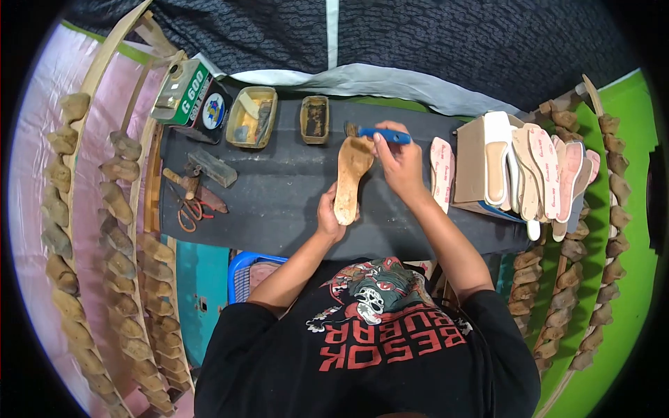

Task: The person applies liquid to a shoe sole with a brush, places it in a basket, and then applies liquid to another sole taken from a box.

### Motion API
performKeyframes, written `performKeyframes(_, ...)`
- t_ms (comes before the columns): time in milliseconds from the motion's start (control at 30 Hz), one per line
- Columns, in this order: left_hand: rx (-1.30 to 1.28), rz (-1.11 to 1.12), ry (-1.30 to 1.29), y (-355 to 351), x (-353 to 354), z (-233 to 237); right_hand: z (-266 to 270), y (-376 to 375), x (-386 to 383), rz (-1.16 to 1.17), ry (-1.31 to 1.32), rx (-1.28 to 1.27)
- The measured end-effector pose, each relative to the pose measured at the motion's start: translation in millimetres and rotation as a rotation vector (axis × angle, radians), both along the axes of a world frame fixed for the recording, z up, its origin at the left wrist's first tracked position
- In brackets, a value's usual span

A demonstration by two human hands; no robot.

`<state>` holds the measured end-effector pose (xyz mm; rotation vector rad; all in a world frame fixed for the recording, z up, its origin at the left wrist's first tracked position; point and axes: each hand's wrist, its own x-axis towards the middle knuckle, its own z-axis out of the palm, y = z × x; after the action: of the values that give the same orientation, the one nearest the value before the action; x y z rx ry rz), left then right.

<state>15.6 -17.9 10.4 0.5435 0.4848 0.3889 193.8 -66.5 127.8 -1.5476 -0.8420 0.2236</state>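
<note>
My left hand (330, 214) is wrapped round the heel end of a wooden shoe last (348, 182), its tan, stained sole face turned up. The last is held over the dark work table (286, 202), toe end pointing away from me. My right hand (398, 159) grips a paintbrush (391, 136) by its blue handle. The brush lies sideways, with its dark bristles right at the toe end of the last. Beyond the last stands a small tub (315, 120) with dark, crusted contents.
Left are a larger tub (251, 117) with tools, a G 600 can (188, 101), a grey block (212, 168), a hammer (182, 182) and scissors (187, 211). Right are insoles (442, 171) and a box (470, 161) with more insoles. Racks of lasts (120, 200) flank both sides.
</note>
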Motion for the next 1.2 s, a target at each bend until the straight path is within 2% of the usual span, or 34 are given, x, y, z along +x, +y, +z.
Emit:
performKeyframes(100,-0.004,0.012,0.014,-0.1,-34.6,-15.2,-11.1,35.7,-1.1,0.045,0.175,-0.056)
performKeyframes(200,-0.027,0.071,0.079,2.2,-57.4,-20.5,-20.2,65.4,-7.7,0.094,0.132,-0.105)
performKeyframes(300,-0.065,0.122,0.096,6.7,-76.7,-19.4,-34.6,85.8,-12.9,0.131,-0.178,-0.152)
performKeyframes(400,-0.052,0.158,0.091,12.7,-89.0,-19.4,-50.9,98.9,-14.7,0.180,-0.335,-0.181)
performKeyframes(533,-0.090,0.209,0.093,16.4,-95.1,-16.7,-64.1,106.9,-21.2,0.183,-0.342,-0.355)
performKeyframes(667,-0.143,0.225,0.069,17.0,-97.8,-20.0,-83.4,114.9,-22.0,0.170,-0.387,-0.350)
performKeyframes(833,-0.135,0.150,-0.037,20.3,-98.7,-31.0,-75.9,111.7,-25.1,0.183,-0.372,-0.442)
performKeyframes(933,-0.152,0.136,-0.065,23.9,-95.7,-33.7,-74.0,104.6,-21.6,0.200,-0.412,-0.392)
performKeyframes(1033,-0.148,0.119,-0.080,29.0,-91.6,-32.1,-75.2,89.8,-17.1,0.152,-0.295,-0.375)
performKeyframes(1133,-0.175,0.139,-0.020,31.3,-83.0,-28.7,-79.7,72.1,-15.1,-0.015,-0.223,-0.300)
performKeyframes(1167,-0.194,0.161,-0.005,30.9,-79.9,-26.4,-93.1,65.8,-9.4,-0.124,-0.270,-0.292)
performKeyframes(1200,-0.210,0.186,0.011,29.9,-77.7,-23.9,-105.0,57.5,-5.2,-0.134,-0.191,-0.305)
